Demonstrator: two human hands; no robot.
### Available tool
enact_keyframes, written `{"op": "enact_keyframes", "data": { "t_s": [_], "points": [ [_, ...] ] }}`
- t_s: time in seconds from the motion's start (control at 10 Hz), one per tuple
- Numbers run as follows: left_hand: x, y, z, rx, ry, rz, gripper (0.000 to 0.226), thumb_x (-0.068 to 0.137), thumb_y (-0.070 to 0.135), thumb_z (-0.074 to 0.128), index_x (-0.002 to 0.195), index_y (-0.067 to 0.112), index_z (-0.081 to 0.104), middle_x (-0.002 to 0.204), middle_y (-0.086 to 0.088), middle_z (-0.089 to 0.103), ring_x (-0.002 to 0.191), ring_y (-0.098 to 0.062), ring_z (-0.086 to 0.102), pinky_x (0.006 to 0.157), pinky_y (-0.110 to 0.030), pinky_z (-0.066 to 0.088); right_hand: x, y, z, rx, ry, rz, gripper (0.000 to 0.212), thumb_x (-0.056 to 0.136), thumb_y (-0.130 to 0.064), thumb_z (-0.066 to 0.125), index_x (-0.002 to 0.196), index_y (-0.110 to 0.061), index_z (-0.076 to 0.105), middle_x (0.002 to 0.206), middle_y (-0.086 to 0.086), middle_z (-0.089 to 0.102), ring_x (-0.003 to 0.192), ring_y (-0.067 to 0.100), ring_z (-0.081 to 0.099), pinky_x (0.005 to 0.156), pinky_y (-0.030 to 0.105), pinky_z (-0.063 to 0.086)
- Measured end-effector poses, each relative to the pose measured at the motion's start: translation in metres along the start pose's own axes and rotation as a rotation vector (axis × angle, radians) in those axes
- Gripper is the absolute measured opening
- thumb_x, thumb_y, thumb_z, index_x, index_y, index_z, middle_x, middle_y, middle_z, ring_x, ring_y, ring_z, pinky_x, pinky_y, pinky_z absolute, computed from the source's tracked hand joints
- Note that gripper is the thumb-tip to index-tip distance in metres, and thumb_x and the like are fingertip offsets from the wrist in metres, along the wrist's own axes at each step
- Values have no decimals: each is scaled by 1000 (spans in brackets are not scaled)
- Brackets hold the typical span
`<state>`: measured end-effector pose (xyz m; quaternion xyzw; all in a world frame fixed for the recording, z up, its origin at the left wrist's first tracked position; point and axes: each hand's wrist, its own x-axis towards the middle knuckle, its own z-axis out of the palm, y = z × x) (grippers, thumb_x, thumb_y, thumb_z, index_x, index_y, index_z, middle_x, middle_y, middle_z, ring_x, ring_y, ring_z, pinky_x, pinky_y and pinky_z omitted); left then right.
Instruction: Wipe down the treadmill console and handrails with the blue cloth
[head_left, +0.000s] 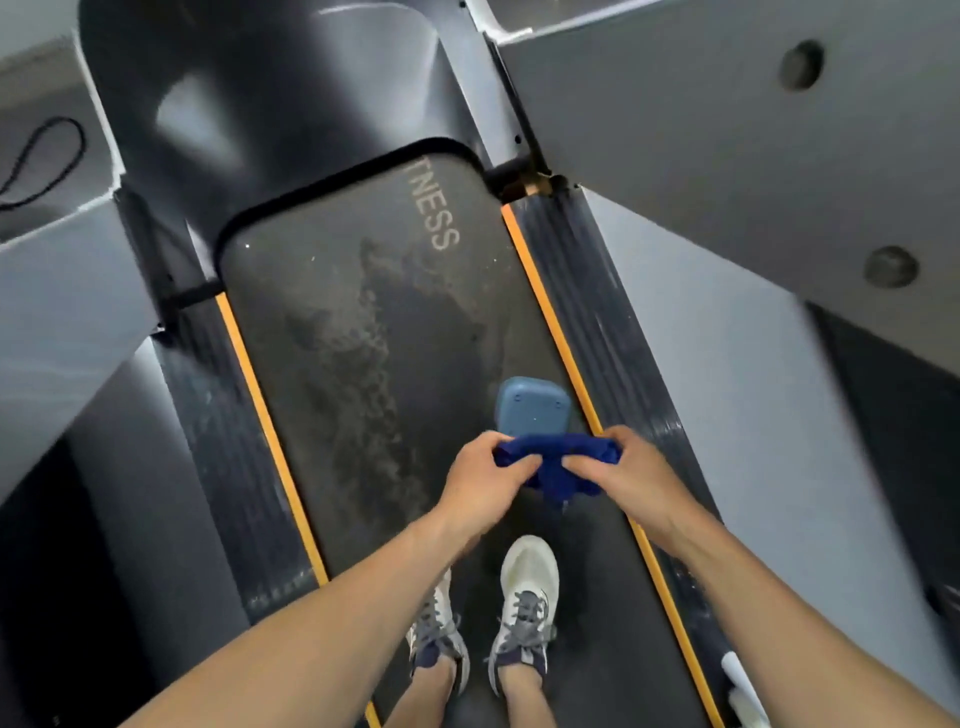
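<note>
I look straight down at the treadmill belt (363, 312), dusty and printed with letters ending in "TNESS". A dark blue cloth (558, 462) is bunched between both hands above the belt. My left hand (483, 483) pinches its left end and my right hand (631, 478) grips its right end. Just beyond the cloth a light blue-grey plastic object (532, 408) lies on the belt, partly hidden by the cloth. The grey handrail (727, 156) runs along the upper right, and another grey handrail (62, 291) crosses the left side. The console is out of view.
My two feet in white and grey trainers (524, 597) stand on the belt. Orange stripes (545, 306) edge the belt, with ribbed black side rails (613, 322) outside them. A black motor cover (291, 104) lies ahead. A black cord loop (47, 161) lies far left. A white object (740, 686) rests at the bottom right.
</note>
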<state>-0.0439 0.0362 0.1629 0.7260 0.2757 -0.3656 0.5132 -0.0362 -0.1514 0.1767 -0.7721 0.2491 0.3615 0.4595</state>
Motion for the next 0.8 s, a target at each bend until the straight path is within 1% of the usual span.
{"op": "enact_keyframes", "data": {
  "t_s": [0.1,0.2,0.3,0.4,0.5,0.6,0.7,0.8],
  "points": [
    [53,-20,10,-117,32,-42,36,81,37,79,99,15,58,102,-10,71,94,-25,71,79,-46,63,54,20,17,91,55,30,21,85,-33,78,93,-18,67,88,2,74,84,18,72,78,45,61],
    [101,-39,19,-164,55,-64,27,91,21,74,103,17,50,110,-11,66,98,-22,70,74,-34,63,103,40,34,98,89,31,34,78,-44,74,94,-15,67,89,4,74,85,22,72,77,52,62],
    [135,-58,28,-140,91,-96,27,91,16,73,106,16,51,111,-6,64,93,-17,70,75,-33,64,140,60,47,185,138,90,22,89,-28,73,98,-10,63,101,14,71,85,23,72,71,42,62],
    [150,-68,30,-6,172,-48,28,91,20,73,110,16,54,112,-2,60,92,-13,65,74,-28,61,155,72,51,135,185,88,17,92,-27,70,100,-13,64,102,10,71,88,21,70,74,40,61],
    [151,-70,29,147,264,31,30,89,27,75,105,20,50,109,3,50,90,-12,57,66,-17,41,154,73,51,-70,310,46,28,88,-32,74,98,-15,54,98,4,63,89,22,63,76,42,55],
    [156,-71,26,125,219,20,26,89,26,74,96,21,50,107,-2,58,88,-11,57,61,-18,38,157,71,55,-107,300,39,31,87,-29,76,95,-12,51,95,6,62,87,25,62,72,40,50],
    [148,-67,18,121,205,3,25,90,30,73,100,20,52,109,-1,58,88,-12,57,61,-18,37,149,59,59,-135,305,78,36,87,-33,76,98,-11,50,104,9,59,88,25,59,68,32,41],
    [135,-52,0,56,210,-11,16,96,33,64,100,22,53,107,-2,61,90,-16,62,67,-27,50,131,32,52,-145,391,66,34,91,-32,70,103,-7,50,108,9,49,90,25,52,74,31,39]
  ]
}}
